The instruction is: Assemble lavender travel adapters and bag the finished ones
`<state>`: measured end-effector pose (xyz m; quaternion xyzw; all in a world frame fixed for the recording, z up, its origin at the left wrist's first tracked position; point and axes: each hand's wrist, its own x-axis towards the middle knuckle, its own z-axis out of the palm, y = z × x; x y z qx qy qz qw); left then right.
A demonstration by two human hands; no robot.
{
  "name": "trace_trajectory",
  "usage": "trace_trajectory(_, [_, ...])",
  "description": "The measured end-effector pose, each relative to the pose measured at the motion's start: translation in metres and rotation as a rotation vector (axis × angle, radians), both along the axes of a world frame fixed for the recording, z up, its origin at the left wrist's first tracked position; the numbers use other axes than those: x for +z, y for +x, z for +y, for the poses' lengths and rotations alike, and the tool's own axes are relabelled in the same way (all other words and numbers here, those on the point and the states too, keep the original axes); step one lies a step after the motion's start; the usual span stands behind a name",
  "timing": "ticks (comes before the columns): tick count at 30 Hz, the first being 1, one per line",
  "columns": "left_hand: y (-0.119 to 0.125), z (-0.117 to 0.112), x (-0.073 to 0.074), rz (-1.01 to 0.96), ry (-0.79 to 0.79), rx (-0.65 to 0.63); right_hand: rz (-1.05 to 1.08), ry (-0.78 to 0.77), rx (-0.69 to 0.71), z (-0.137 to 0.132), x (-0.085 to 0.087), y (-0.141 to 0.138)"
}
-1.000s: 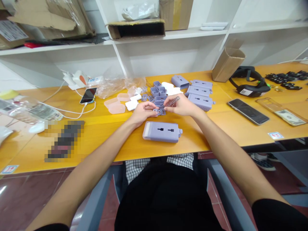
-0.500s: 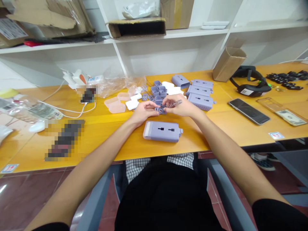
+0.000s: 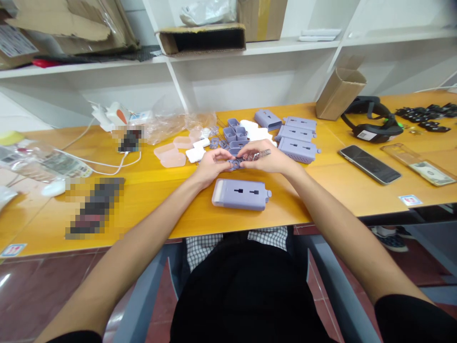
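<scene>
We see bright, even room light and only soft shadows; a white glare lies on the floor tile (image 3: 4,280), and the white shelf (image 3: 71,66) bends toward the picture edge.

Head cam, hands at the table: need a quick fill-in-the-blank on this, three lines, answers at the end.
The left hand and right hand pinch one small lilac plastic part with their ____.
The lilac socket housing on the table in front of them shows ____ slots on top.
Right of the hands, a clear case holds a ____ bill.

Missing words: fingertips; two; dollar.
</scene>
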<state>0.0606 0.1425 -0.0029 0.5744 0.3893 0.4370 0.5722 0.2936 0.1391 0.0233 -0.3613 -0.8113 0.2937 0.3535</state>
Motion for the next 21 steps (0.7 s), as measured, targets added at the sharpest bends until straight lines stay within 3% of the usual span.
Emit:
trace_trajectory(10, [0.003,-0.008,0.007,-0.067,-0.036,-0.023,0.032,0.049,0.061,-0.004,-0.001,-0.004])
trace_trajectory(21, [0.005,-0.015,0.015,-0.192,-0.086,-0.032,0.029,0.129,0.008,-0.007,0.002,-0.008])
